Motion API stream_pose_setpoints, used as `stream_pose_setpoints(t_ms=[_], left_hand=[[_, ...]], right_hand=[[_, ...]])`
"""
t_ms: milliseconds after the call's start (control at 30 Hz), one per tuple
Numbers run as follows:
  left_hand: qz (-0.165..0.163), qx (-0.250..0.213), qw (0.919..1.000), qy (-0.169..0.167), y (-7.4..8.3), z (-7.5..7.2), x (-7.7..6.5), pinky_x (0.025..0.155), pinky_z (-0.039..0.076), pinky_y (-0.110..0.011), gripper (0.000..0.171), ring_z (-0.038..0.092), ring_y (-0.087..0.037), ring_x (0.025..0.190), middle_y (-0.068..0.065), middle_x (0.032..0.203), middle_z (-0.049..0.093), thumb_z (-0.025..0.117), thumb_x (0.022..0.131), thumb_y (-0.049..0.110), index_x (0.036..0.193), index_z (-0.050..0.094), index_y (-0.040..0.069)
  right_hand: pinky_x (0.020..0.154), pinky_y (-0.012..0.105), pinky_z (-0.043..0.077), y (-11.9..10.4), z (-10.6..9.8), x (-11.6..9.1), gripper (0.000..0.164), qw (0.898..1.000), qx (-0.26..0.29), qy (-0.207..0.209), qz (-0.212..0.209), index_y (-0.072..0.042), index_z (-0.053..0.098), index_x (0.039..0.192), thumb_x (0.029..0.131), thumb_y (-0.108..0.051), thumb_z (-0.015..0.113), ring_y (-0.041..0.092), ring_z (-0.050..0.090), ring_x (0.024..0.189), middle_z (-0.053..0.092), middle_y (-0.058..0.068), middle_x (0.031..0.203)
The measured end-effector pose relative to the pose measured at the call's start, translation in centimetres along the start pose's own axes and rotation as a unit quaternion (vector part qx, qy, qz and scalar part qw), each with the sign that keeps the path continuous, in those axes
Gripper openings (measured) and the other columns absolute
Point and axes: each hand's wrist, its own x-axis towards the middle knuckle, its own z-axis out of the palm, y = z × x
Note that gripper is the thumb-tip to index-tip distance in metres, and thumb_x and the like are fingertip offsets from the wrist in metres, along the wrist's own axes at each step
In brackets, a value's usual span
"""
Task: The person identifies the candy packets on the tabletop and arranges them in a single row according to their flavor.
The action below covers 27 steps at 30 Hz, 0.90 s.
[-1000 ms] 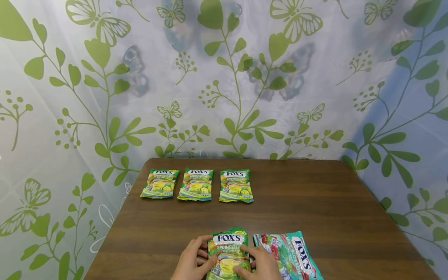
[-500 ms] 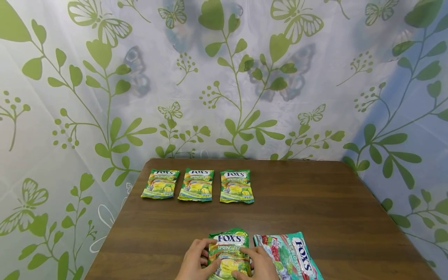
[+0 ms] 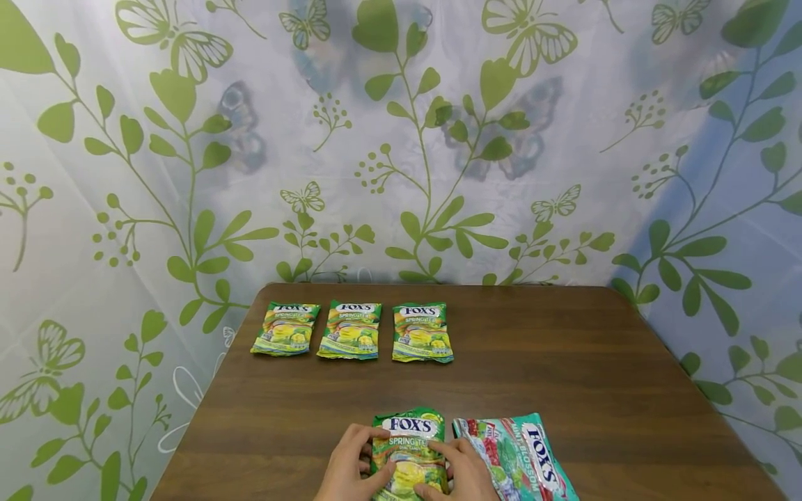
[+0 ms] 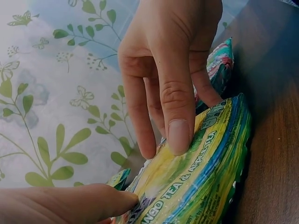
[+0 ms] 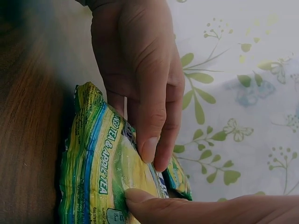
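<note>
A green and yellow candy bag [image 3: 410, 452] labelled Fox's Spring Tea lies at the near edge of the table, its name facing up. My left hand [image 3: 352, 463] grips its left side, thumb on the front and the other fingers along the edge. On the opposite side my right hand [image 3: 466, 473] holds it the same way. In the left wrist view the right hand [image 4: 173, 79] spans the bag's far end, thumb flat on the printed face. The right wrist view has the left hand [image 5: 145, 70] on the bag [image 5: 107, 163], whose lower edge is puffed and creased.
Close to the right hand lies a teal candy bag [image 3: 523, 459], turned sideways. Three smaller-looking Spring Tea bags [image 3: 287, 329], [image 3: 351, 330], [image 3: 422, 332] form a row at the back left of the brown table [image 3: 532, 348]. A leaf-patterned curtain [image 3: 401, 139] hangs behind.
The left hand has shifted slightly right and its thumb lies a little differently on the bag. The right hand, the held bag and the other bags stay nearly where they were.
</note>
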Motion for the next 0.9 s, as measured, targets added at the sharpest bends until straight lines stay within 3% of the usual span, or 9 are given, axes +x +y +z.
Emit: stream_pose_setpoints(t_ms=[500,900], left_hand=[[0.013,0.006,0.9998,-0.015,0.13,-0.13,0.08,0.062,0.048,-0.028,0.036,0.049,-0.013,0.086,-0.006,0.115,0.050,0.081,0.100,0.020,0.131,0.070,0.005],[-0.005,-0.013,0.9998,-0.012,0.48,-0.18,0.13,0.065,0.050,-0.028,0.035,0.054,-0.013,0.087,-0.006,0.116,0.052,0.082,0.100,0.017,0.130,0.072,0.003]], right_hand=[[0.065,0.037,0.047,0.42,0.17,0.01,0.060,1.000,0.013,0.010,-0.021,0.004,0.071,0.137,0.092,-0.032,0.091,0.016,0.051,0.078,0.053,0.006,0.106],[0.062,0.034,0.044,0.52,0.06,-0.13,0.060,0.999,0.031,0.021,-0.032,0.006,0.072,0.136,0.091,-0.029,0.092,0.011,0.047,0.076,0.053,0.005,0.106]])
